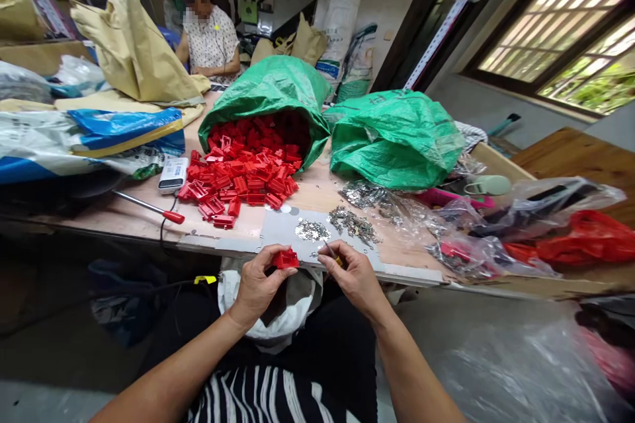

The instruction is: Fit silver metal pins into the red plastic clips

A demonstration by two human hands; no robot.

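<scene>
My left hand (pixel 259 279) pinches a small red plastic housing (pixel 286 258) between thumb and fingers, just off the table's front edge. To its right, my right hand (pixel 354 275) is closed on a thin pointed tool (pixel 337 258) with a yellow and dark grip; its exact kind is hard to see. The tool's tip points toward the red housing, apart from it. Beyond both hands, a pile of small shiny metal pieces (pixel 312 230) lies on a grey sheet (pixel 278 228), beside a darker pile of small metal parts (pixel 352 225).
Many red housings (pixel 243 178) spill from a green sack (pixel 278 79). Another green sack (pixel 397 139) stands right of it. A red-handled rod (pixel 149 205) and a white device (pixel 173 175) lie left. Below my hands hangs a white bag (pixel 268 330). Another person (pixel 211 33) sits across the table.
</scene>
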